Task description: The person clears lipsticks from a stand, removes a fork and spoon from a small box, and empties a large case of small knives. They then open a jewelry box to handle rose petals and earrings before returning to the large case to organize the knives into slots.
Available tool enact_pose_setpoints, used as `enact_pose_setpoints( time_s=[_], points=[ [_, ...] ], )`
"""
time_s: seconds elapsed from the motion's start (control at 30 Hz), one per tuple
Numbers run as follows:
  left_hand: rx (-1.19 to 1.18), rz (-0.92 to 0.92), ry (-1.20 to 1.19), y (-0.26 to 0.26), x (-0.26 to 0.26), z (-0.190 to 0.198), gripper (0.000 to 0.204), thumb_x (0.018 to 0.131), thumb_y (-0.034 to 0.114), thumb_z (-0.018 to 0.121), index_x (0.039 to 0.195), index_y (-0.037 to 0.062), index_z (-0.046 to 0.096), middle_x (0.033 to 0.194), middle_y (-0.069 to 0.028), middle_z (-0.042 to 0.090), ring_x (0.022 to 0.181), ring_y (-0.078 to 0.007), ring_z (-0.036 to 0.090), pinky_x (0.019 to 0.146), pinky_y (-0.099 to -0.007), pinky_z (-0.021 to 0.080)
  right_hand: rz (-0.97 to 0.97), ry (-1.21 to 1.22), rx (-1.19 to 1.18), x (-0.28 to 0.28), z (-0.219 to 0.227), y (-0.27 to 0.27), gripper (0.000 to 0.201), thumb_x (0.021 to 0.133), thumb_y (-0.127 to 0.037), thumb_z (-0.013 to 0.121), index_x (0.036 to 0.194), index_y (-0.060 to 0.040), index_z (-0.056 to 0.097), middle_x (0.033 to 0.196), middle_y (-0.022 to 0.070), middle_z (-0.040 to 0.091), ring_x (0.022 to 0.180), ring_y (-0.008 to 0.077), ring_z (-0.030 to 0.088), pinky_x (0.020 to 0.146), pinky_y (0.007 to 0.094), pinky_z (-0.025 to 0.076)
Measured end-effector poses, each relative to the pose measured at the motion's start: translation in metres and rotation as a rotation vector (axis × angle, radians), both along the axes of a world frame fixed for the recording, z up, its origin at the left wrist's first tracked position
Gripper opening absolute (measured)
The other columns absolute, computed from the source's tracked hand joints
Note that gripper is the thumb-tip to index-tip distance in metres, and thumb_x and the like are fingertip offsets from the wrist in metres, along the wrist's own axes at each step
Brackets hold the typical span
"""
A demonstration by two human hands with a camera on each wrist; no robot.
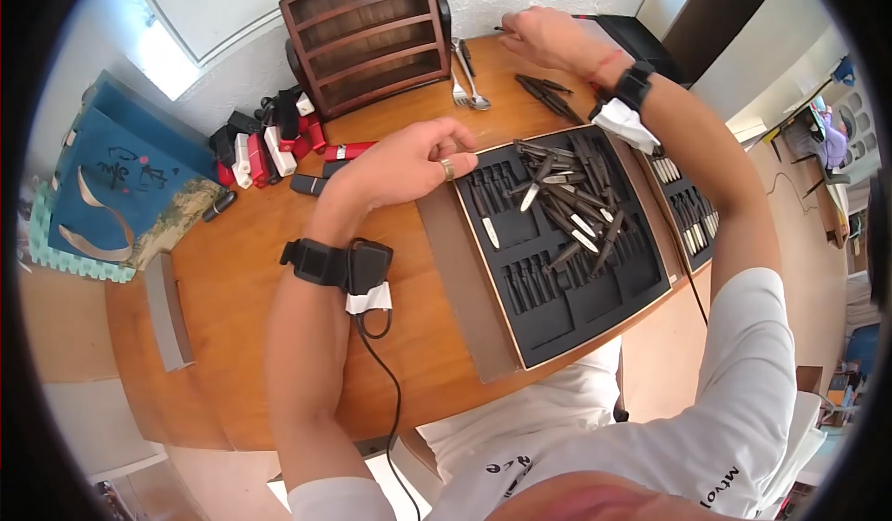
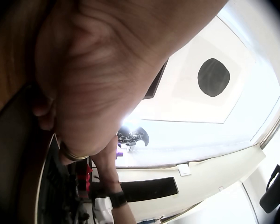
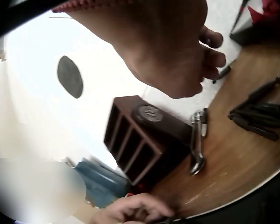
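Note:
My left hand (image 1: 400,163), with a ring, is at the far left edge of a shallow box (image 1: 548,330), thumb right at its rim and fingers loosely bent. Inside the box a loose heap of slim dark pen-like pieces (image 1: 581,200) with pale ends lies over black slotted foam, and some pieces sit in the slots. My right hand (image 1: 553,38) is at the table's far side, fingers curled. A dark pen-like piece (image 3: 222,73) shows at its fingertips, mostly hidden by the hand in the head view. Near that hand lies a small bunch of similar dark pieces (image 3: 256,114).
A brown wooden rack (image 1: 372,42) stands at the back, beside a fork and spoon (image 1: 467,84). Red, white and black small boxes (image 1: 265,149) are piled left, by a blue gift bag (image 1: 139,168). A second slotted box (image 1: 692,219) lies right. A cable (image 1: 395,409) hangs from the left wrist.

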State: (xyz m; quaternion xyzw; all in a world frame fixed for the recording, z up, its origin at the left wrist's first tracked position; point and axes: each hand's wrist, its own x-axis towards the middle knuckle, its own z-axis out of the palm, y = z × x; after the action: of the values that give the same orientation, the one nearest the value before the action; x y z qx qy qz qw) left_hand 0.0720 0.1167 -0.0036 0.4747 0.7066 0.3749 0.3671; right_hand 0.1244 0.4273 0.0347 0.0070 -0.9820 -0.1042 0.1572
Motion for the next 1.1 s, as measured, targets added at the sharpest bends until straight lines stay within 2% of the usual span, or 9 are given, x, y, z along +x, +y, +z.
enact_pose_setpoints(
  time_s=[0.23, 0.43, 0.53, 0.57, 0.63, 0.73, 0.87, 1.03, 1.1],
  points=[
    [0.010, -0.020, -0.008, 0.000, -0.003, 0.000, 0.031, 0.110, 0.026, 0.070, 0.128, 0.0005, 0.066, 0.090, 0.0043, 0.056, 0.085, -0.0093, 0.051, 0.080, -0.0286, 0.044, 0.030, 0.019, 0.200, -0.065, -0.048, 0.029, 0.020, 0.098, -0.019, 0.067, 0.098, -0.0006, 0.074, 0.093, 0.0195, 0.080, 0.089, 0.0454, 0.078, 0.077, 0.0523, 0.064],
    [0.017, -0.027, 0.017, 0.000, -0.004, -0.002, 0.030, 0.110, 0.025, 0.070, 0.128, 0.0006, 0.066, 0.091, 0.0033, 0.057, 0.086, -0.0099, 0.052, 0.079, -0.0288, 0.044, 0.126, 0.183, 0.120, -0.049, -0.028, 0.035, 0.021, 0.101, -0.020, 0.064, 0.097, -0.0020, 0.074, 0.095, 0.0222, 0.079, 0.086, 0.0415, 0.079, 0.075, 0.0493, 0.064],
    [0.010, -0.022, 0.027, 0.000, -0.003, 0.000, 0.031, 0.110, 0.026, 0.071, 0.128, 0.0010, 0.066, 0.092, 0.0032, 0.059, 0.087, -0.0099, 0.053, 0.080, -0.0285, 0.044, 0.045, 0.092, -0.754, -0.004, 0.028, 0.005, 0.025, 0.111, -0.020, 0.064, 0.125, -0.0009, 0.071, 0.093, 0.0083, 0.077, 0.079, 0.0139, 0.077, 0.057, 0.0281, 0.057],
    [0.001, -0.013, 0.027, -0.001, -0.003, 0.001, 0.031, 0.110, 0.026, 0.071, 0.129, 0.0011, 0.066, 0.092, 0.0033, 0.059, 0.087, -0.0098, 0.053, 0.080, -0.0283, 0.044, 0.041, 0.091, -0.752, 0.020, 0.046, -0.014, 0.025, 0.111, -0.020, 0.064, 0.125, -0.0009, 0.071, 0.093, 0.0083, 0.077, 0.079, 0.0139, 0.077, 0.057, 0.0281, 0.057],
    [-0.005, -0.020, 0.023, -0.001, -0.002, 0.000, 0.031, 0.110, 0.026, 0.071, 0.129, 0.0011, 0.066, 0.092, 0.0034, 0.059, 0.087, -0.0097, 0.053, 0.081, -0.0280, 0.044, 0.074, 0.102, -1.365, 0.065, 0.068, -0.041, 0.017, 0.108, -0.012, 0.071, 0.103, 0.0047, 0.071, 0.083, 0.0087, 0.075, 0.068, 0.0158, 0.070, 0.063, 0.0293, 0.053],
    [-0.021, -0.018, 0.017, 0.000, -0.001, 0.002, 0.032, 0.110, 0.025, 0.071, 0.131, 0.0015, 0.065, 0.096, 0.0026, 0.063, 0.091, -0.0094, 0.057, 0.085, -0.0279, 0.046, 0.159, 0.006, -1.285, 0.108, 0.071, -0.042, 0.024, 0.111, -0.019, 0.065, 0.122, 0.0012, 0.071, 0.096, 0.0077, 0.078, 0.079, 0.0128, 0.078, 0.051, 0.0231, 0.053],
    [-0.023, 0.015, 0.002, 0.000, 0.003, 0.004, 0.032, 0.111, 0.024, 0.070, 0.134, 0.0025, 0.065, 0.106, 0.0001, 0.068, 0.100, -0.0099, 0.062, 0.092, -0.0286, 0.049, 0.137, -0.028, -1.411, 0.153, 0.079, -0.048, 0.024, 0.109, -0.017, 0.067, 0.124, 0.0018, 0.071, 0.095, 0.0099, 0.078, 0.075, 0.0122, 0.077, 0.049, 0.0225, 0.053],
    [-0.038, 0.012, 0.010, 0.002, 0.000, 0.001, 0.032, 0.111, 0.025, 0.069, 0.134, 0.0030, 0.065, 0.110, -0.0011, 0.070, 0.105, -0.0110, 0.064, 0.096, -0.0297, 0.050, 0.079, -0.034, -1.438, 0.176, 0.082, -0.045, 0.022, 0.109, -0.017, 0.065, 0.120, 0.0008, 0.072, 0.091, 0.0088, 0.079, 0.068, 0.0116, 0.075, 0.045, 0.0221, 0.050],
    [-0.036, 0.016, 0.006, 0.003, 0.001, 0.001, 0.033, 0.111, 0.026, 0.070, 0.134, 0.0030, 0.065, 0.110, -0.0012, 0.070, 0.105, -0.0111, 0.065, 0.096, -0.0298, 0.050, 0.004, -0.163, -1.336, 0.177, 0.083, -0.045, 0.025, 0.105, -0.022, 0.064, 0.107, -0.0001, 0.075, 0.083, 0.0091, 0.077, 0.071, 0.0137, 0.076, 0.049, 0.0274, 0.053]
  ],
)
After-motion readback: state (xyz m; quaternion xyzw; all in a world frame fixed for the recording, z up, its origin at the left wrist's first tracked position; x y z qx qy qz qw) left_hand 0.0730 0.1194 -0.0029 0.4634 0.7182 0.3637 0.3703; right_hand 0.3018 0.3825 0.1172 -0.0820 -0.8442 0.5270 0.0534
